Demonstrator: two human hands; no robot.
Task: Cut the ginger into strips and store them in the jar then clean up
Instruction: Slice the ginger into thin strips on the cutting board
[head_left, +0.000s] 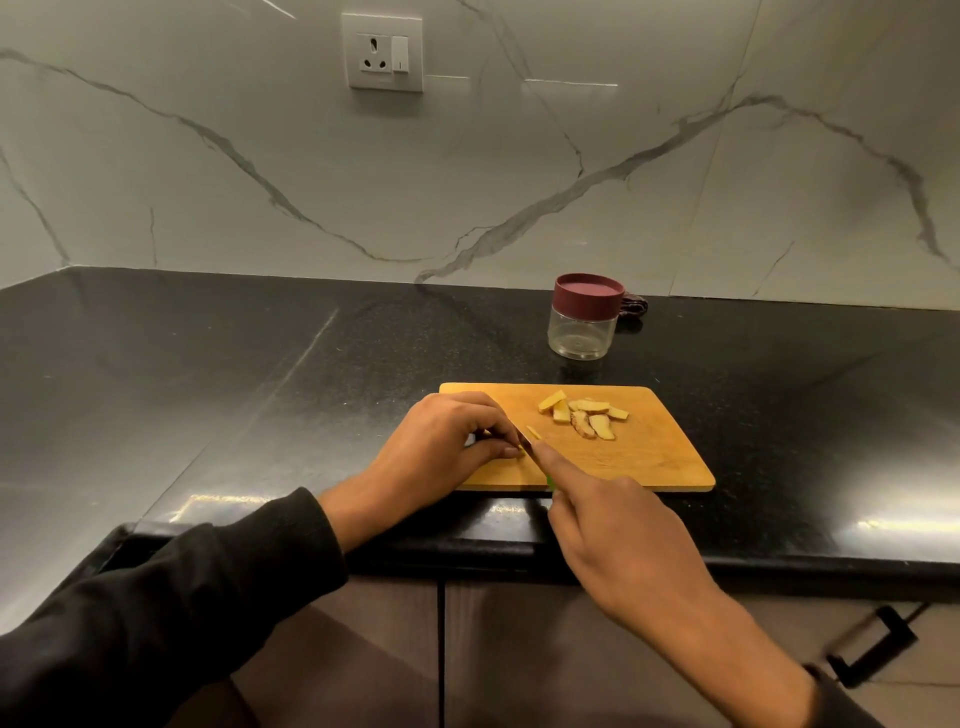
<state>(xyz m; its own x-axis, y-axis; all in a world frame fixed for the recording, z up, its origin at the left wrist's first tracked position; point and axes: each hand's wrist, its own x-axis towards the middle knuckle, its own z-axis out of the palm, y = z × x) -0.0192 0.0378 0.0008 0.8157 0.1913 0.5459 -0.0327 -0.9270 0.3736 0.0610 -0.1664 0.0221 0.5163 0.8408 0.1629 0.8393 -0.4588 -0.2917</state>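
A wooden cutting board (649, 457) lies near the counter's front edge. Several cut ginger strips (584, 418) sit in a loose pile at its far middle. My left hand (441, 447) pinches a small ginger piece (519, 448) against the board's left part. My right hand (618, 530) grips a knife (527, 441) with a green handle, index finger stretched along the blade, whose tip meets the pinched piece. One thin strip (533, 431) lies just right of the blade. A clear jar (582, 332) with a maroon lid (588, 296) screwed on stands behind the board.
The black granite counter (234, 389) runs wide to the left and right of the board. A dark cloth (634, 305) lies behind the jar by the marble wall. A wall socket (383, 52) sits above. Below the edge are cabinet doors with a black handle (872, 649).
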